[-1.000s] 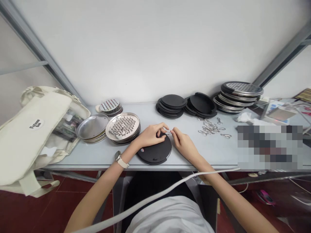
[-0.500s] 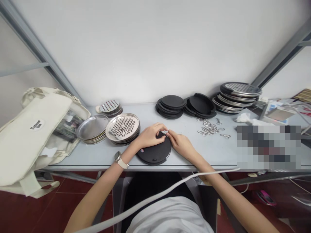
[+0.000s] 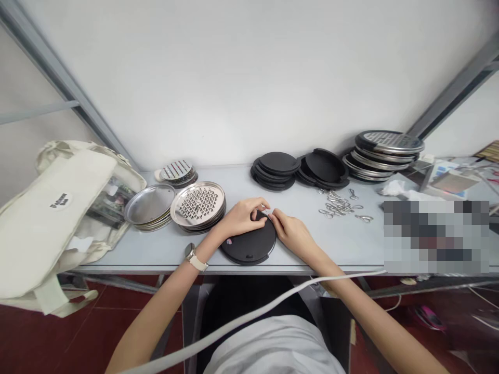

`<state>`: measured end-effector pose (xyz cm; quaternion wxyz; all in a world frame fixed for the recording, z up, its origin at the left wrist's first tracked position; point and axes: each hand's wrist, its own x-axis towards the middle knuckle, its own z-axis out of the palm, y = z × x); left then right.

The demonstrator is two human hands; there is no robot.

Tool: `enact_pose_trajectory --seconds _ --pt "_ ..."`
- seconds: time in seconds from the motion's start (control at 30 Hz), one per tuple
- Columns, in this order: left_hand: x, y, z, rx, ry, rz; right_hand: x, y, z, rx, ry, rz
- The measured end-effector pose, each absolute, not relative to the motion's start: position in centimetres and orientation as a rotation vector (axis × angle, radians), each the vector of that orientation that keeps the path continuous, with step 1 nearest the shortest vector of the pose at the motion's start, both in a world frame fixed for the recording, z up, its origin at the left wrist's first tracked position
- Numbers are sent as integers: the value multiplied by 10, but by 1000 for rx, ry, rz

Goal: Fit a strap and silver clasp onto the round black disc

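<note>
A round black plastic cover (image 3: pixel 249 243) lies flat near the table's front edge, with a small slot at its near side and a small coloured sticker at its left. My left hand (image 3: pixel 245 218) is closed on the cover's far edge, its thumb pressed on top and its fingers curled at the rim. At the same edge my right hand (image 3: pixel 290 231) pinches a small shiny metal clip (image 3: pixel 267 212), mostly covered by the fingertips. Left of the cover stands a stack of round metal grater plates (image 3: pixel 198 205). Several loose metal snap clips (image 3: pixel 337 205) lie to the right.
Plain metal discs (image 3: pixel 150 203) and small grater plates (image 3: pixel 177 171) sit at the left, beside a cream bag (image 3: pixel 58 208). Black covers (image 3: pixel 276 169) and black trays (image 3: pixel 325 169) are stacked behind. Assembled graters (image 3: pixel 385 153) rise at the back right. A white cable (image 3: pixel 249 317) crosses in front.
My right fingertips have shifted slightly at the cover's far edge, and less of the metal clip shows. My left hand keeps its hold. The whole view has drifted a little.
</note>
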<state>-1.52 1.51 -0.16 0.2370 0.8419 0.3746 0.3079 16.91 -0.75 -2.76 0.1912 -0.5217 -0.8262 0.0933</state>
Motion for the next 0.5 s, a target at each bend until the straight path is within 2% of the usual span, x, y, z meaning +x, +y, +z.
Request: enact_pose_trajectory --seconds 0.5 --pt "-15 14 -2 2261 1024 795 173 -7 -29 -1404 -2144 351"
